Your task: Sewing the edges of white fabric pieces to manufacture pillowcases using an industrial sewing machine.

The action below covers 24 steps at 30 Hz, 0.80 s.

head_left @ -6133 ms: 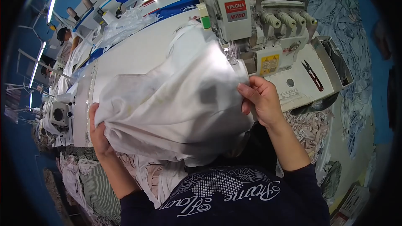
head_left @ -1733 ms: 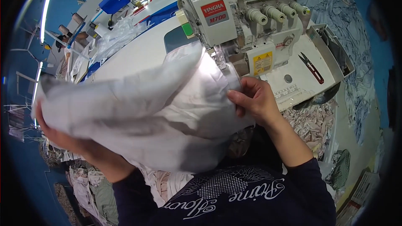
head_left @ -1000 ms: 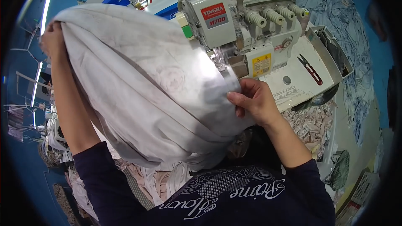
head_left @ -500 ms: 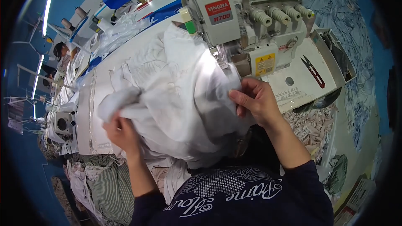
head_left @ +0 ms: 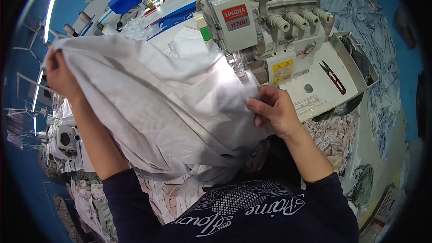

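White fabric [head_left: 157,94] spreads across the machine table and down toward my lap. My left hand [head_left: 62,74], raised at the far left, is closed on the fabric's outer edge and holds it up in a stretched sheet. Close to the sewing head, my right hand [head_left: 272,108] pinches the fabric's right edge between thumb and fingers. The overlock sewing machine [head_left: 265,31] stands behind the cloth. Its lit needle area [head_left: 237,65] meets the fabric just beyond my right hand; the needle itself is too small to make out.
Dark-red thread snips [head_left: 334,77] lie on the machine bed to the right, beside an open box [head_left: 357,58]. Below is a heap of fabric scraps [head_left: 335,141]. Blue-grey cloth [head_left: 360,13] is piled at the far right. Another machine with a blue cover [head_left: 124,1] stands at the back left.
My left hand has swung up and outward to the left, pulling the bunched fabric into a spread sheet. My right hand keeps its pinch in nearly the same place.
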### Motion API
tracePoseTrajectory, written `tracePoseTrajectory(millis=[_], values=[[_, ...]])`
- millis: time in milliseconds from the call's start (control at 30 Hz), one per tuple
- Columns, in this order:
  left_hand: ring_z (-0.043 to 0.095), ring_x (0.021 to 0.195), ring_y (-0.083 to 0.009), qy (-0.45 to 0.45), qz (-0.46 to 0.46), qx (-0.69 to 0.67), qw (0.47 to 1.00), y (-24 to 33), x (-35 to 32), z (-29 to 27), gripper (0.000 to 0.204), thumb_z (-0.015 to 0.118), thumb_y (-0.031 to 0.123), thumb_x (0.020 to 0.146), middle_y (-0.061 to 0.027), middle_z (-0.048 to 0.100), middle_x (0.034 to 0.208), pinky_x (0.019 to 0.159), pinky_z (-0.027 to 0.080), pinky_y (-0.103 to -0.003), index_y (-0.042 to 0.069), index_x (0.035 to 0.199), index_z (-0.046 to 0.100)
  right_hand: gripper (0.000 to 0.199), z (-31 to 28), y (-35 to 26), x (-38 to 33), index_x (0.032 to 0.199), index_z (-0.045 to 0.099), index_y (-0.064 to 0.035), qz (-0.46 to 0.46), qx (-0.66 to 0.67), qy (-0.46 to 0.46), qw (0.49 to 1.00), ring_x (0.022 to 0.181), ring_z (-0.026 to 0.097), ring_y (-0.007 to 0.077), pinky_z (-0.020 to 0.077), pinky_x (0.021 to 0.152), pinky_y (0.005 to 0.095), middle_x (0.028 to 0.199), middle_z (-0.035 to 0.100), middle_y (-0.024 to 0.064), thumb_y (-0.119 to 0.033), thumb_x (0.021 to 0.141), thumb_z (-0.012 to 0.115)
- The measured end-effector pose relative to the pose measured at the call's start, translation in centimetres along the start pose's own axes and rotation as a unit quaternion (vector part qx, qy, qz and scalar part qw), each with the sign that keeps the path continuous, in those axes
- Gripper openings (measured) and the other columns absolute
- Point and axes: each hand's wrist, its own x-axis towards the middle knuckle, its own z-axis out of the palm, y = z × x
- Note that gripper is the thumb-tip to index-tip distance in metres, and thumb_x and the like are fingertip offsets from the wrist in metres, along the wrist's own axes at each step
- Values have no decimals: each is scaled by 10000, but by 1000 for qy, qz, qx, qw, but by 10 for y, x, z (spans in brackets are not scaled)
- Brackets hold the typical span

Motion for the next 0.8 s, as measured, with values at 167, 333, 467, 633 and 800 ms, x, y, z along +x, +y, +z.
tracePoseTrajectory(millis=[167, 333, 467, 633, 800], values=[[636, 755, -127, -17, 23, 32, 999, 41, 41, 14, 213, 594, 186, 880, -80, 681, 912, 709, 505, -250, 14, 989, 657, 151, -1, -1, -2, 777, 556, -41, 3, 1, 19, 1000, 447, 525, 75, 400, 385, 188, 679, 565, 6, -102, 806, 691], [628, 862, -179, -214, -37, 354, 910, -26, 25, 27, 349, 573, 342, 875, -105, 678, 940, 760, 465, -269, 42, 1024, 668, 157, 3, 1, -2, 772, 553, -40, -7, -11, 13, 1000, 451, 528, 69, 400, 389, 178, 674, 569, 11, -108, 808, 691], [586, 748, -104, -406, -313, -44, 858, 29, -94, -14, 405, 695, 341, 774, -25, 649, 847, 723, 463, -251, 34, 1034, 652, 182, -7, 1, -2, 761, 554, -38, -2, -23, 30, 999, 469, 533, 66, 413, 414, 187, 636, 562, 4, -146, 816, 690], [505, 890, -315, -489, -124, 207, 838, 116, -248, -105, 369, 783, 222, 666, -137, 553, 834, 757, 418, -390, 7, 926, 634, 211, 1, -4, -3, 752, 556, -38, 11, -35, 11, 999, 487, 534, 61, 425, 439, 192, 607, 556, -4, -186, 826, 688], [506, 702, -154, -191, -105, 254, 942, 101, -209, -86, 229, 679, 178, 817, -61, 567, 762, 661, 417, -257, -14, 939, 654, 184, -3, 1, -1, 753, 554, -44, -12, -23, 11, 1000, 464, 521, 72, 398, 416, 200, 642, 554, -2, -153, 823, 685]])
